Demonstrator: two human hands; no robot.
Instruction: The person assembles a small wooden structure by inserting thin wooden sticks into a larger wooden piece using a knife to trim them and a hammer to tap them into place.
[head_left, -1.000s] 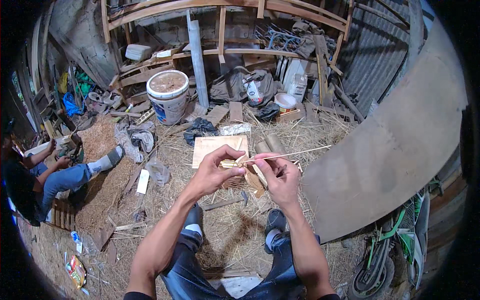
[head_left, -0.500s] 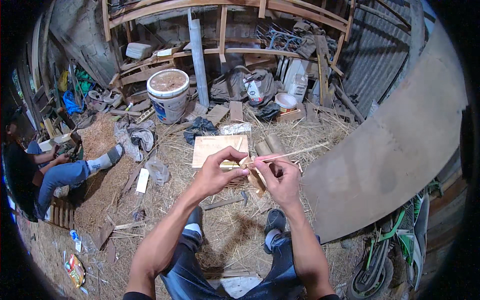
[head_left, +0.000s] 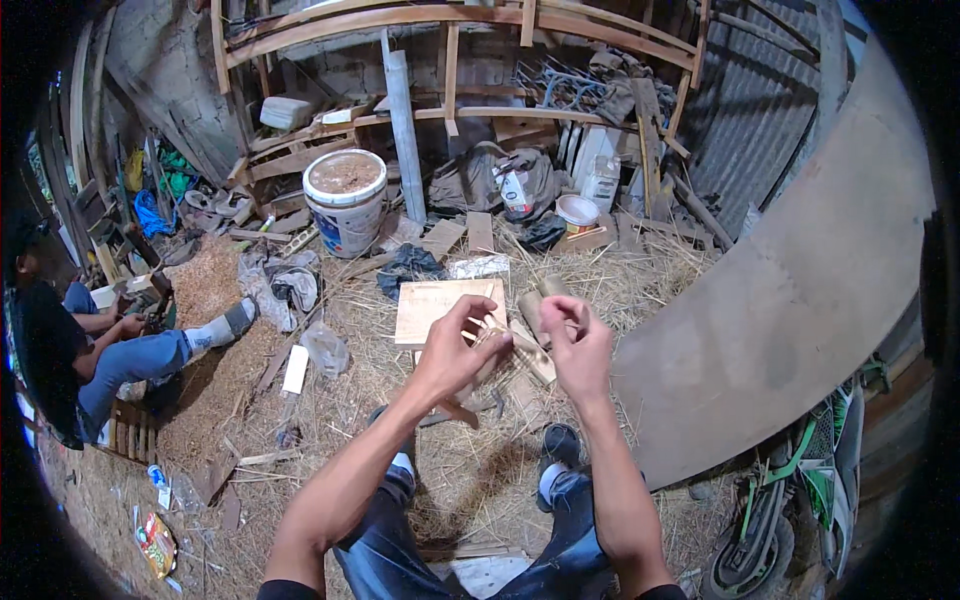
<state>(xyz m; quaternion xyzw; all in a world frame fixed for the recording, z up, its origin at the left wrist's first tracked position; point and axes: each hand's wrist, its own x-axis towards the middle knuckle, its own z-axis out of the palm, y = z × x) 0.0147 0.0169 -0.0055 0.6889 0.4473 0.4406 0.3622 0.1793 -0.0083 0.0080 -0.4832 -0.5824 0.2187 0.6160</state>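
Note:
My left hand (head_left: 458, 352) is closed in a pinch around a small piece of pale wood (head_left: 490, 323); a brown end of wood (head_left: 459, 412) sticks out below the palm. To its right, my right hand (head_left: 579, 345) is raised with fingers curled together. Whatever those fingers hold, if anything, is too small or hidden to make out. Beyond the hands lies a square wooden board (head_left: 425, 305), partly covered by my left hand. Round tan cylinders (head_left: 533, 308) and a light wooden strip (head_left: 537, 362) show between and behind my hands.
A white bucket (head_left: 345, 215) stands behind the board, near a wooden frame (head_left: 480, 112). A large curved sheet (head_left: 770, 290) fills the right side, with a green and white motorcycle (head_left: 800, 480) below it. Another person (head_left: 90, 350) sits at the left. Straw covers the ground.
My right hand has come away from the left and up a little. The thin pale stick it held no longer shows. In my left hand the brown wood now points downward.

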